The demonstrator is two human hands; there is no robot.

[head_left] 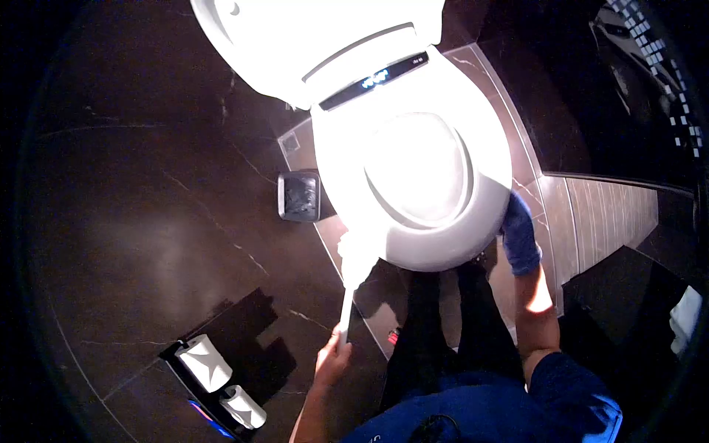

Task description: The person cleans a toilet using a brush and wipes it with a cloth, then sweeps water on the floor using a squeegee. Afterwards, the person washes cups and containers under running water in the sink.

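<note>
A white toilet (473,247) fills the middle of the view, its oval opening bright under strong light. Taking that opening as the centre of a clock, the raised lid (347,26) stands at 11 o'clock, and a black strip with a lit display (375,79) crosses the toilet's back just below it.

The left hand (334,360), at 7 o'clock, is closed around the handle of a white tool (346,314). The tool's wide head points towards 1 o'clock and lies at the toilet's front edge; glare hides its details, so whether it touches the toilet cannot be told.

The right hand (522,247), at 4 o'clock, is covered by something blue (519,221), either a cloth or a glove, and lies against the toilet's outer side. How the fingers are set cannot be told.

A small square container (282,196) sits near the toilet at 9 o'clock. Well apart, between 7 and 8 o'clock, two paper rolls (204,363) hang on a dark holder (186,375). Dark trouser legs (421,317) reach up to the toilet from 6 o'clock, below a blue shirt (473,410).
</note>
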